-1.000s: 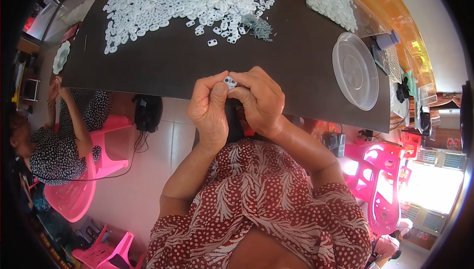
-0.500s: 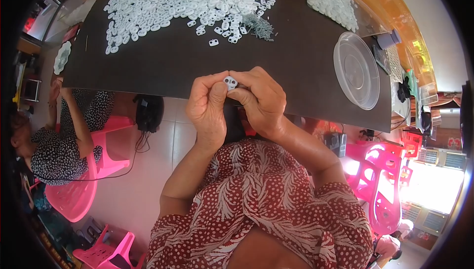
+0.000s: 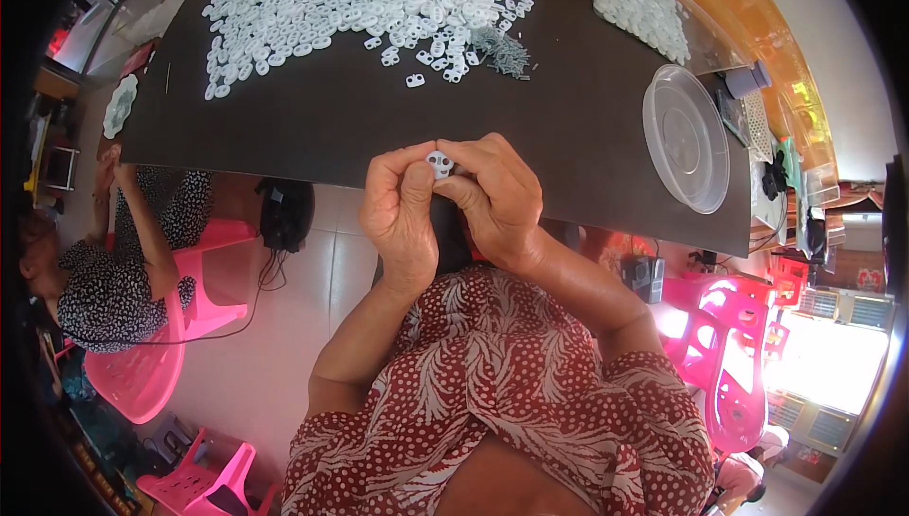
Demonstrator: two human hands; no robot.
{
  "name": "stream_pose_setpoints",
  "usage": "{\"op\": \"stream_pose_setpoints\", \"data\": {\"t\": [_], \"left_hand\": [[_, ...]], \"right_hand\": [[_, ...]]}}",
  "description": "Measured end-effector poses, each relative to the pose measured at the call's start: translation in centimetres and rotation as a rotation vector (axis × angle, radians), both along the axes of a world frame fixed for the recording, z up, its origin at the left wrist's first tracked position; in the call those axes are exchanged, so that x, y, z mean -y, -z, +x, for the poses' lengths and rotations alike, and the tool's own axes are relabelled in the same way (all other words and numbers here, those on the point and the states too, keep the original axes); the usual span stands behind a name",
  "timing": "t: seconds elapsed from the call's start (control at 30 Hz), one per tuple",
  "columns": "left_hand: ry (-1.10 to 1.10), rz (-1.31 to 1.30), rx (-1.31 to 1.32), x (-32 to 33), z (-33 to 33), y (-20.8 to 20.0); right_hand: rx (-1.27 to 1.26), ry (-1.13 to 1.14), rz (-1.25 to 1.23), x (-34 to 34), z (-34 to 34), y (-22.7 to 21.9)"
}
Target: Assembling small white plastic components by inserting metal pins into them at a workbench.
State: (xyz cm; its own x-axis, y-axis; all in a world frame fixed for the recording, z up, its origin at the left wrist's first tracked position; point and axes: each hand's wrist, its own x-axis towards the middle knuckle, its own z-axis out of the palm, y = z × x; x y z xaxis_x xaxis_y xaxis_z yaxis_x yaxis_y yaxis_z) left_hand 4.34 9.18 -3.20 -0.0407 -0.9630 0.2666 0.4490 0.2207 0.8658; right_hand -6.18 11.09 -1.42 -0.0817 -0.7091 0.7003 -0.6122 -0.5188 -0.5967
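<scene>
Between the fingertips of both hands is a small white plastic piece (image 3: 439,165) with dark holes in its face. My left hand (image 3: 401,218) pinches it from the left with thumb and fingers. From the other side my right hand (image 3: 497,196) grips it, thumb below and index finger above. Both hands are just over the near edge of the dark table (image 3: 568,128). One loose white two-holed piece (image 3: 415,80) lies beyond them, in front of a broad heap of white oval pieces (image 3: 284,14). A small pile of grey pins (image 3: 505,54) touches the heap's right end.
At the right of the table lies a round clear plastic lid (image 3: 686,139). Behind it a clear tray (image 3: 639,14) holds more white pieces. A person (image 3: 114,279) sits on a pink chair at the left. Another pink chair (image 3: 729,355) stands at the right.
Both hands stay pinched on the white piece, which has tilted slightly. My right hand has shifted a little left and down.
</scene>
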Motion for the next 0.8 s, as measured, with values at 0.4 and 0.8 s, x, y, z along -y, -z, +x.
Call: {"op": "stream_pose_setpoints", "data": {"t": [0.4,0.8], "left_hand": [[-0.040,-0.014,0.017,-0.6,0.2,0.4],[-0.181,-0.098,0.130,-0.4,-0.5,0.9]], "right_hand": [[0.000,0.015,-0.057,-0.1,0.5,0.5],[-0.066,0.017,-0.177,0.6,0.5,1.2]]}}
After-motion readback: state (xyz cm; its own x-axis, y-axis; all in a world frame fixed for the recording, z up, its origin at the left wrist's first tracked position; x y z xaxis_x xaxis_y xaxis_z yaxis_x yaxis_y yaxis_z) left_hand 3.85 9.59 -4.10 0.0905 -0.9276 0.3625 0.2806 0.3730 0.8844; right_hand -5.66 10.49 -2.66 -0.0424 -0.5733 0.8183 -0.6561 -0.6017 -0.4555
